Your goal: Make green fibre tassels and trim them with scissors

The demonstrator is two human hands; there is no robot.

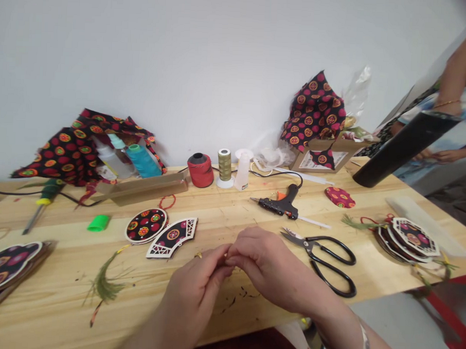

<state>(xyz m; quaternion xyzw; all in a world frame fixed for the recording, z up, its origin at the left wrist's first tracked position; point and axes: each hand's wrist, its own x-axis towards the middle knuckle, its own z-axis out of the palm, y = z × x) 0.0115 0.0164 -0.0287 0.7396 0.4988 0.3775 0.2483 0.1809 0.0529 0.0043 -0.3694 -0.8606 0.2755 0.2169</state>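
Over the front of the table, my left hand (199, 281) and my right hand (258, 263) meet with their fingertips pinched together. Whatever sits between the fingers is too small or hidden to make out. Just beyond my left hand lies a fan-shaped ornament (173, 237) with a white cutout frame and patterned fabric, touching a round fabric ornament (146, 226). A green tassel (108, 282) rests left of them. Black-handled scissors (322, 250) lie right of my right hand, blades partly spread. Behind them is a black glue gun (280, 205) with a glue stick in its back.
Along the wall stand a red thread spool (200, 171), an olive thread cone (224, 165), and cardboard boxes (147, 189) (334, 156) with patterned cloth. Stacked ornaments (411, 239) lie at right, another ornament (8, 265) at left. A person's arm (453, 76) shows beside a black roll (404, 148).
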